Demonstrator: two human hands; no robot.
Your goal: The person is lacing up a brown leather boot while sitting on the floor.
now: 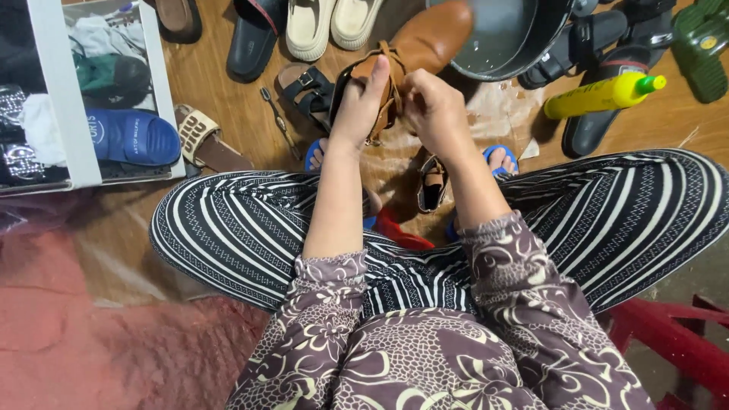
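Observation:
A brown strappy sandal (380,72) is held up in front of me over the wooden floor. My left hand (361,102) grips its left side, fingers wrapped over the straps. Touching the sandal's right edge, my right hand (433,110) has its fingers curled against it. What the right fingers pinch is hidden. Below the hands lies a second small brown sandal (431,184) on the floor between my knees. My legs in striped trousers (243,228) spread to both sides.
Many shoes lie around: black slides (254,38), cream sandals (319,26), a tan shoe (437,34), a blue slide (129,137) on a white shelf. A dark metal basin (509,34), a yellow bottle (604,95), a small tool (277,118) and a red stool (676,334) are near.

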